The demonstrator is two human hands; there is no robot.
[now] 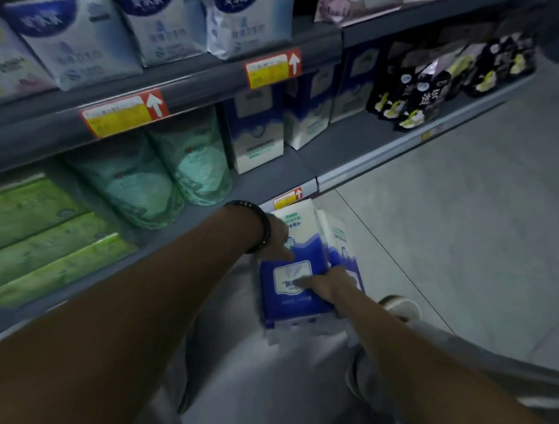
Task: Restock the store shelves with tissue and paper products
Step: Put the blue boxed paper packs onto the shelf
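Note:
A blue-and-white tissue pack (297,244) lies low in front of the bottom shelf (273,183), on top of more packs of the same kind (343,245). My left hand (278,240), with a dark bracelet at the wrist, presses on the pack's left side. My right hand (328,281) grips its right edge, fingers across the label. Matching blue-and-white packs (257,131) stand upright on the bottom shelf just above.
Green wrapped paper rolls (165,176) and green tissue bricks (43,235) fill the shelf's left part. Black-and-yellow bags (434,84) sit at the right. White-blue packs (87,40) line the upper shelf. Grey floor tiles (445,233) spread to the right; my shoe (398,306) is close by.

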